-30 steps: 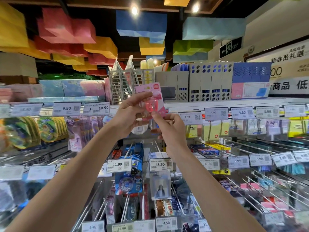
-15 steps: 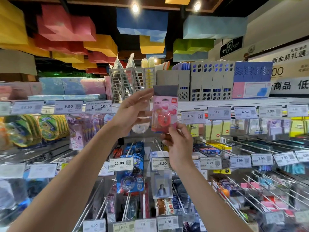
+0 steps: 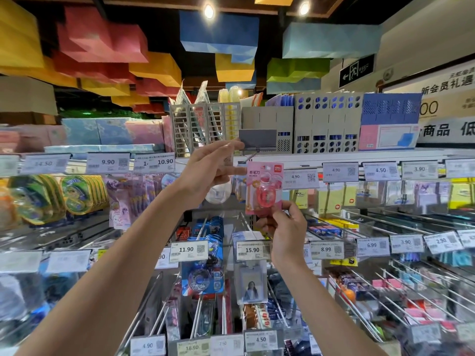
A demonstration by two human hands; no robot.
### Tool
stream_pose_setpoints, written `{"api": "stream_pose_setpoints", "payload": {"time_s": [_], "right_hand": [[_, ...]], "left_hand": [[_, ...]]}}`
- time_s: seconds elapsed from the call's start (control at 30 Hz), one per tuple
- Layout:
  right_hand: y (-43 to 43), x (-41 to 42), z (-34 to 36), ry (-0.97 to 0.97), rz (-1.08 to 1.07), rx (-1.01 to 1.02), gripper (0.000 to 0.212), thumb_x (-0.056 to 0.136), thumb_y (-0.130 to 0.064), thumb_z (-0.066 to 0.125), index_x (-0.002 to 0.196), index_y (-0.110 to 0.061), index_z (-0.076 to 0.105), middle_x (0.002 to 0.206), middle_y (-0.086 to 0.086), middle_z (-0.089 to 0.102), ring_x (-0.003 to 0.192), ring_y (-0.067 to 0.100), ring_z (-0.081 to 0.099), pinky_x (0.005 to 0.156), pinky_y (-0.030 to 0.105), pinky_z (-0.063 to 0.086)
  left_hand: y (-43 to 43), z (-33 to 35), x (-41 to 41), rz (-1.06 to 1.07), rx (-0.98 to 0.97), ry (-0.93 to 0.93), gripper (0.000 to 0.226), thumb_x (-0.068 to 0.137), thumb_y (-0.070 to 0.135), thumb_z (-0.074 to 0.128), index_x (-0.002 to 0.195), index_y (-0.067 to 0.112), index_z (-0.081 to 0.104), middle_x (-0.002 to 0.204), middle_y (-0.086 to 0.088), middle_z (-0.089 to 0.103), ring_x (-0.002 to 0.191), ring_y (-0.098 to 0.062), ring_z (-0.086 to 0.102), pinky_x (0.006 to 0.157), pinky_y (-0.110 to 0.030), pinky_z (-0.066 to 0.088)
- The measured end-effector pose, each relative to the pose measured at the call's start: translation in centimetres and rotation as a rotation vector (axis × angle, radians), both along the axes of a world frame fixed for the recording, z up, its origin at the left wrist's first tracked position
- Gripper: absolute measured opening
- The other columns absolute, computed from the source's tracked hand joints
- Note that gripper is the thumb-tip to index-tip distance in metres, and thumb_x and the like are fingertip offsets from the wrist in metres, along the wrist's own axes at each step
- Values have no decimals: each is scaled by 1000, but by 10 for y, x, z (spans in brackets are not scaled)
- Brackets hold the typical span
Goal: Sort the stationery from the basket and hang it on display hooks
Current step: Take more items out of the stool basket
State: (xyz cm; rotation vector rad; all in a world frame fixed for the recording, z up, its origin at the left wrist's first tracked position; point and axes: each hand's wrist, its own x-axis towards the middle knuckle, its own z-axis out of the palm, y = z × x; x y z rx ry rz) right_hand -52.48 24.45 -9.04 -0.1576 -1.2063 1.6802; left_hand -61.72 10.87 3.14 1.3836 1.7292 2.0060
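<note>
Hanging step, nearly there. R hand (image 3: 284, 228) fingers pinching bottom of pink pack (image 3: 264, 187), upright, top just beside hook (image 3: 250, 157). L hand (image 3: 209, 170) fingers apart, mostly straight, propping grey tag flap (image 3: 257, 139). Next, prob.: thread pack's hole onto hook, slide back. Count: 1 pack, 1 hook, 1 flap.

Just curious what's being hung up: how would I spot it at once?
Find the long white top shelf. Just below its middle, the right hand pinches a card pack by its bottom. Unlike the yellow notes beside it, it's pink with a round bubble.
</note>
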Motion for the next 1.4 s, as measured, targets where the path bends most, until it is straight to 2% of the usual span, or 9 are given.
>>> {"api": "stream_pose_setpoints", "payload": {"time_s": [0.13,0.3,0.63,0.77,0.83,0.97,1.17,1.3,1.4], "right_hand": [[1,2,-4,5,-18,-19,20,102,3,49,85,-7,53,61,6,64,49,24,55,45,28,42],[3,-4,7,-60,-54,94,14,103,-4,51,91,-8,57,63,6,68,53,25,59,53,36,48],[5,-19,20,-210,-43,60,19,103,-8,54,84,-7,55,58,1,65,47,21,61,54,39,50],[21,-33,31,-335,-33,13,10,101,-4,53,96,1,60,68,12,67,46,21,64,46,31,54],[33,-43,28,-398,-37,-15,10,101,-11,58,102,-1,59,69,12,70,52,23,68,54,34,60],[44,-49,13,-536,-155,-33,38,91,-36,71,103,-2,60,83,14,72,67,28,69,59,35,56],[26,-26,-5,-526,-124,211,17,92,-13,62,80,-15,50,65,5,57,55,22,49,56,36,41],[5,-12,-12,-615,-141,459,18,92,0,59,83,-16,54,68,-1,53,57,17,49,51,30,41],[-16,-8,-16,-626,-166,650,10,96,-16,66,94,-16,56,80,-3,59,67,13,56,55,19,41]], "left_hand": [[0,5,4,41,-70,63,30,109,34,47,115,27,76,143,16,59,86,-15,69,66,-24,42],[0,4,5,38,-65,47,32,110,31,44,120,28,74,146,15,57,76,-12,67,63,-25,43],[-1,2,7,16,-51,58,33,111,26,45,138,34,61,147,13,55,94,-17,74,69,-26,49],[1,1,6,26,-14,85,42,109,28,49,150,37,47,147,13,56,96,-19,76,78,-33,50],[0,0,6,38,4,86,45,108,31,52,151,39,45,145,13,58,98,-21,76,78,-35,49],[-2,-3,4,91,34,124,42,107,21,51,148,33,50,125,7,70,83,-17,71,66,-31,44],[-12,-22,2,110,-112,212,18,103,8,57,115,12,70,85,-1,75,65,-15,61,53,-20,43],[-24,-52,-11,153,-315,346,12,101,8,62,100,11,74,89,-7,76,73,-17,70,77,-32,58],[-43,-77,-25,226,-428,477,16,98,11,67,98,25,75,93,4,75,86,-14,71,83,-31,58]]}}
